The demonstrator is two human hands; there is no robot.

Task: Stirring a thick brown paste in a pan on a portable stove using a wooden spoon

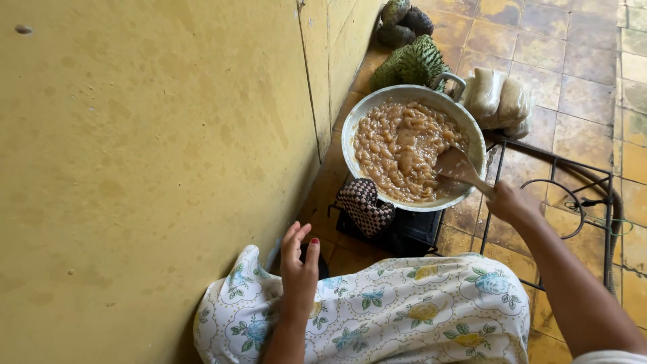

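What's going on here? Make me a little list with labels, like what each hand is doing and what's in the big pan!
Right hand: grips the handle of a wooden spatula, blade resting in the food
Left hand: open, fingers spread, resting on a flowered cloth over the lap
Pan: big, round, pale metal, on a low black burner
Food: brown, lumpy, glossy mix filling the pan
Pan handle: wrapped in a checkered cloth
Behind the pan: spiky green fruits, clear bags of pale stuff
Left side: yellow wall
Floor: worn yellowish tiles
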